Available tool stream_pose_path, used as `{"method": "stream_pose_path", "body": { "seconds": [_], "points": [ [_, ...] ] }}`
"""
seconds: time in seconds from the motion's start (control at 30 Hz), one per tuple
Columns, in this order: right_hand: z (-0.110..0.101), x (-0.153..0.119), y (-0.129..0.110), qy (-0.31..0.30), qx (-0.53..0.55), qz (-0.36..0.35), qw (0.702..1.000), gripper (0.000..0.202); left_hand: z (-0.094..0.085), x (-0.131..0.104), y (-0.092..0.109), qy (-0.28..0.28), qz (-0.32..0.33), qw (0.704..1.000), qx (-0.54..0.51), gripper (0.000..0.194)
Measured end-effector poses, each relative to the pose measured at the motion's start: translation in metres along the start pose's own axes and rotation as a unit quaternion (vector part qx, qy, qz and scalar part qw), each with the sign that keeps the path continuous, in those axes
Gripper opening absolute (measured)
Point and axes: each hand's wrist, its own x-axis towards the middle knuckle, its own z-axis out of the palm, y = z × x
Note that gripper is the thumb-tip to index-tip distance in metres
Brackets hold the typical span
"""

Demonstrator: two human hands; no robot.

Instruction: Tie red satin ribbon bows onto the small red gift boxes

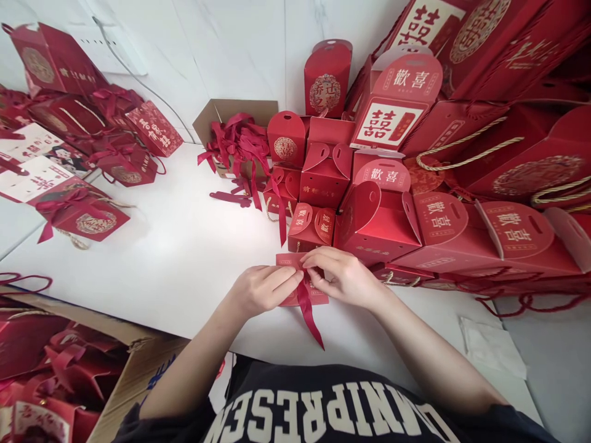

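A small red box (290, 261) with gold print stands on the white table near its front edge, between my hands. A dark red ribbon (308, 311) is at the top of the box, and one end of it hangs down over the side facing me. My left hand (266, 288) pinches the ribbon from the left, with fingertips together over the box. From the right, my right hand (342, 275) has its thumb and fingers curled at the same ribbon, close to my left fingertips. The fingers partly cover the box top.
Several red gift boxes (378, 231) and bags with rope handles crowd the right side. A cardboard box (252, 108) of ribbons is at the back. Ribboned boxes (127, 161) stand at the left. A carton (133, 369) of red boxes sits at the lower left.
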Motion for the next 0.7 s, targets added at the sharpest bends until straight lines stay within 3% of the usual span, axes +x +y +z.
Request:
{"method": "stream_pose_path", "body": {
  "seconds": [0.13,0.33,0.5,0.7],
  "points": [
    [0.0043,-0.0014,0.0020,-0.004,0.053,0.012,0.998,0.026,-0.0001,-0.0005,0.0002,0.003,0.001,1.000,-0.007,0.017],
    [0.0085,-0.0037,0.0003,0.051,0.058,0.035,0.996,0.019,0.0007,-0.0010,-0.0001,0.005,-0.001,1.000,-0.014,0.016],
    [0.0090,-0.0034,-0.0006,0.014,0.061,0.036,0.997,0.026,-0.0005,0.0010,-0.0004,0.005,-0.003,1.000,-0.017,0.015],
    [0.0088,-0.0058,-0.0016,0.063,0.066,0.073,0.993,0.027,-0.0004,-0.0025,-0.0008,-0.001,-0.012,1.000,-0.023,0.013]
  ]
}}
